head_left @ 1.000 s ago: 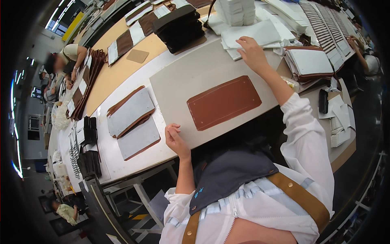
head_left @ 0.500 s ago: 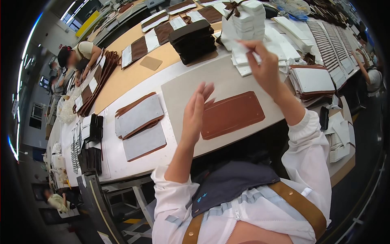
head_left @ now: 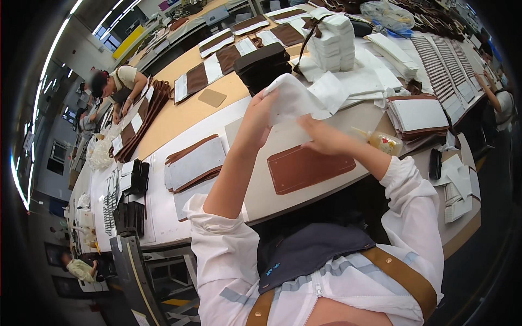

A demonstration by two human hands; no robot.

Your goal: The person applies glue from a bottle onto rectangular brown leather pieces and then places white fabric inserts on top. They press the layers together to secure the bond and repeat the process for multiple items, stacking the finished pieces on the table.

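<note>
A long workshop worktop (head_left: 179,117) runs toward the frame's upper left, stacked with leather panels. Above a brown leather panel (head_left: 310,167) at centre, both hands lift a white sheet (head_left: 296,100): left hand (head_left: 260,117) fingers pinch its left edge, right hand (head_left: 321,137) fingers close on its lower edge. It looks light, limp and crease-prone, best held by its edges.

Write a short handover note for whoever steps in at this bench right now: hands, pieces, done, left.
Left hand: raised, pinching the left edge of a white sheet.
Right hand: under the sheet's lower edge, fingers on it.
Brown leather panel: flat on the grey board, bare, directly below the sheet.
Glue bottle: lying by the right wrist.
Done: sheet picked up.
Left: sheet not yet on the panel, apparently.
</note>
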